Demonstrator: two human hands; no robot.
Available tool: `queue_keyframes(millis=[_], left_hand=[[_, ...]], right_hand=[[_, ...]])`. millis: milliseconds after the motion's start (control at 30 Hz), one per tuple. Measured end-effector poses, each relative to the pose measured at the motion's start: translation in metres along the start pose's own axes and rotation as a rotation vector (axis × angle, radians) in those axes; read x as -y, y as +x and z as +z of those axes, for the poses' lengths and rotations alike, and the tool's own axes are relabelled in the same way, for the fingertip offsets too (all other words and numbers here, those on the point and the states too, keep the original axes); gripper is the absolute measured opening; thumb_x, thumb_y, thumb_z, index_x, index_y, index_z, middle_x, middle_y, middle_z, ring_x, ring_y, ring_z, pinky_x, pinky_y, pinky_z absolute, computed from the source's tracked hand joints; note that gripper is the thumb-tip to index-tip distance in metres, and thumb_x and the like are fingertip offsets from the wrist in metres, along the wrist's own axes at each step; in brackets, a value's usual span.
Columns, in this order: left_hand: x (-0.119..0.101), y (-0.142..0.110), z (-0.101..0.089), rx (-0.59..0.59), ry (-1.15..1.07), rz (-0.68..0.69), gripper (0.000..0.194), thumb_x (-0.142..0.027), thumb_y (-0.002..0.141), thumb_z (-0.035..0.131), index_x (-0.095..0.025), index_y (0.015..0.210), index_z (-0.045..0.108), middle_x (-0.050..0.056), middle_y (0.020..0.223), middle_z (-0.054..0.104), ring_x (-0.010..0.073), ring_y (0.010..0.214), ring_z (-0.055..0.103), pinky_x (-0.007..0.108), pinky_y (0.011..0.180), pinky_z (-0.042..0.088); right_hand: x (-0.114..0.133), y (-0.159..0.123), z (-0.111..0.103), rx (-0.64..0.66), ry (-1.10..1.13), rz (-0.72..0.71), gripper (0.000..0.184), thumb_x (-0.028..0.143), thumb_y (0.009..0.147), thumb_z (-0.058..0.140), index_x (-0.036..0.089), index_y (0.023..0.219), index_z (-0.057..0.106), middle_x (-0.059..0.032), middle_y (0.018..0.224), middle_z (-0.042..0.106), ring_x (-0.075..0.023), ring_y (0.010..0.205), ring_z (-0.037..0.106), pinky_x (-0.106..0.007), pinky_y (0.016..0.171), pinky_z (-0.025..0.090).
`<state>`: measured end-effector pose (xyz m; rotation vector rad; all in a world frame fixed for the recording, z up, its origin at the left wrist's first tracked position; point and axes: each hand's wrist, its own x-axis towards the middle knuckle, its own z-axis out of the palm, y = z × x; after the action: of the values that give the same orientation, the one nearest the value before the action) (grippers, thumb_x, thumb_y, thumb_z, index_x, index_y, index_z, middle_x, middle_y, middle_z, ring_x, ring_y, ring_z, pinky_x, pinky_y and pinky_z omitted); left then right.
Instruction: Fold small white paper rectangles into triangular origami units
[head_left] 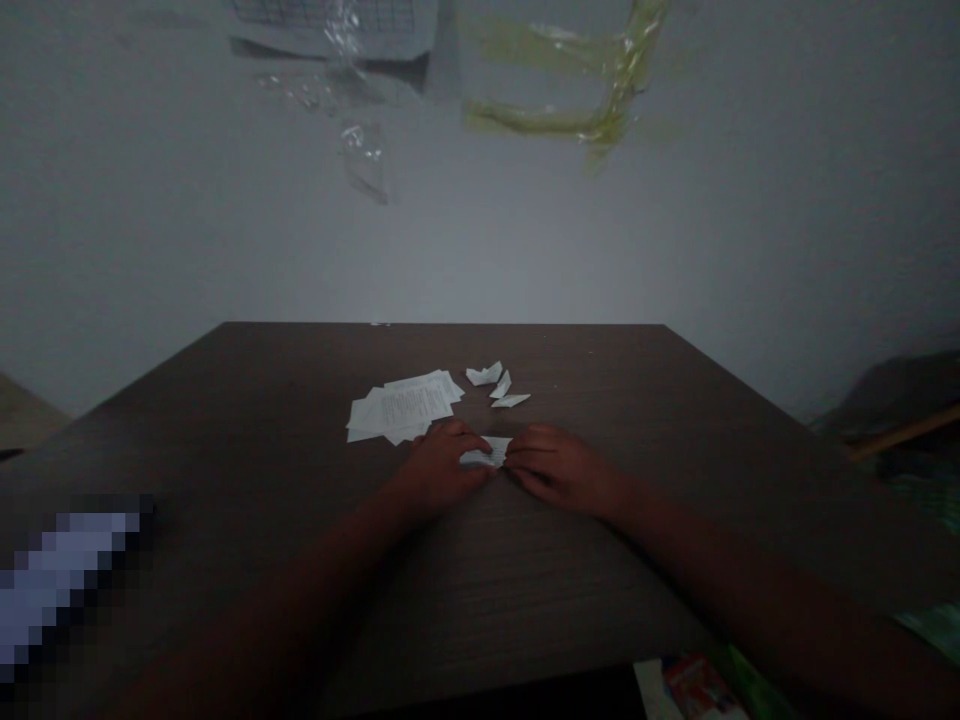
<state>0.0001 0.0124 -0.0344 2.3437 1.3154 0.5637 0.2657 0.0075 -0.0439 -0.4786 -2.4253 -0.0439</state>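
Observation:
A small piece of printed paper (487,453) lies on the table between my two hands, partly covered by them. My left hand (450,462) grips its left side, with the thumb and fingers on the paper. At the right end, the fingers of my right hand (551,462) close on the paper's edge. Just beyond the hands sit several small folded paper pieces (511,401), one shaped like a little boat (484,374). Left of these, a loose stack of printed sheets (409,404) lies flat, close to my left hand.
The dark wooden table (660,400) meets a pale wall (510,240) carrying tape remnants (540,122). A pixelated, bright-faced object (64,570) lies at the left. Below the front edge, at bottom right, is a red item (701,688). More objects stand beyond the right edge.

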Motion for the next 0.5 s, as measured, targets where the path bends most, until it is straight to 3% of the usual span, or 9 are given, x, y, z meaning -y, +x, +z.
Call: queue_keyframes(millis=[100,233,500], left_hand=[[0.0009,0.0008,-0.0018,0.062,0.011,-0.035,0.025,-0.027,0.101,0.080,-0.024,0.124,0.086,0.011,0.135,0.078,0.0354,0.137,0.071,0.051,0.119,0.055],[0.0018,0.0016,-0.0044,0.060,0.007,-0.043,0.024,-0.028,0.104,0.077,-0.023,0.126,0.086,0.011,0.135,0.078,0.0329,0.132,0.073,0.047,0.118,0.057],[0.0038,0.0021,-0.0042,0.072,0.029,-0.038,0.023,-0.027,0.106,0.075,-0.024,0.126,0.085,0.011,0.132,0.077,0.0330,0.132,0.072,0.051,0.119,0.057]], right_hand=[[-0.0004,-0.0004,0.0006,-0.009,-0.011,0.007,0.021,0.017,0.115,0.060,0.018,0.119,0.081,-0.0117,0.112,0.084,-0.0237,0.102,0.078,-0.039,0.093,0.069],[0.0003,-0.0004,-0.0018,-0.022,-0.068,0.007,0.022,0.020,0.116,0.059,0.020,0.125,0.080,-0.0119,0.121,0.084,-0.0261,0.112,0.079,-0.045,0.100,0.070],[0.0001,-0.0020,0.0039,0.092,-0.069,0.040,0.029,0.019,0.116,0.061,0.019,0.137,0.080,-0.0145,0.133,0.085,-0.0283,0.123,0.081,-0.049,0.113,0.068]])
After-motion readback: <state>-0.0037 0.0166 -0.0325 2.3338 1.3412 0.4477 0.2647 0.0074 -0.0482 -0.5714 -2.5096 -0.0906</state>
